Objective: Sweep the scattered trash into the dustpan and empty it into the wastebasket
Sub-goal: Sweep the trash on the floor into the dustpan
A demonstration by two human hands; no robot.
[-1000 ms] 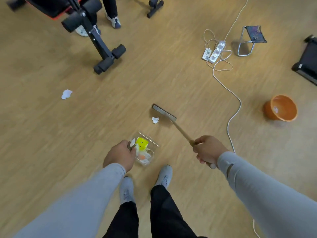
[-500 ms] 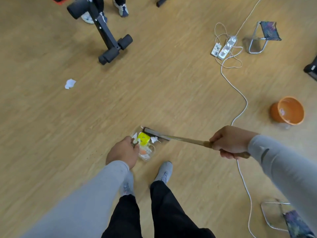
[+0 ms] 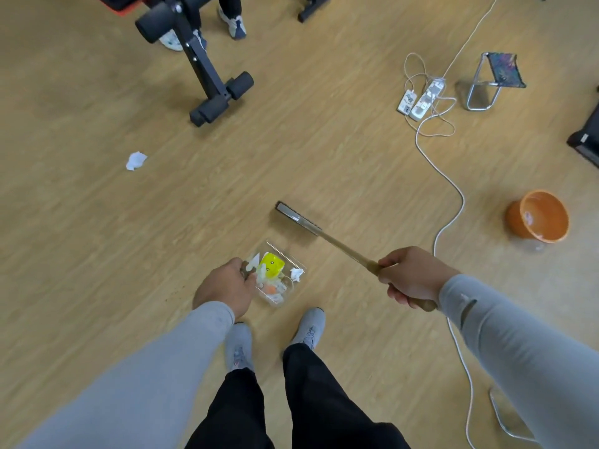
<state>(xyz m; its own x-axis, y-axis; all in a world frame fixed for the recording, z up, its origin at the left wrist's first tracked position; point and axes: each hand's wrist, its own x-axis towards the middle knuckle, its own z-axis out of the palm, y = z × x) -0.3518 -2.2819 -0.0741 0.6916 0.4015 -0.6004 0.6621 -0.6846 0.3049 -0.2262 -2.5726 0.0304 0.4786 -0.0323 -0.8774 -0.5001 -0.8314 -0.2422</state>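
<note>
My left hand (image 3: 227, 288) grips the handle of a clear dustpan (image 3: 293, 262) resting on the wooden floor just ahead of my shoes. Inside it lie a yellow piece (image 3: 272, 268), white paper scraps and small orange bits. My right hand (image 3: 410, 277) holds the wooden handle of a broom (image 3: 337, 246); its dark head (image 3: 293, 217) is off the pan, a little beyond it. A crumpled white paper (image 3: 135, 160) lies on the floor far to the left. The orange wastebasket (image 3: 536, 218) stands at the right.
A black exercise bench (image 3: 201, 69) and another person's shoes (image 3: 231, 22) are at the top. White power strips (image 3: 421, 98) and a cable (image 3: 453, 202) run down the right side. A folding stool (image 3: 496, 79) stands top right, another stool frame (image 3: 509, 419) bottom right.
The broom head pushed a white scrap into the dustpan, then drew back away from it. My right hand moved back toward me. The dustpan and left hand stayed put.
</note>
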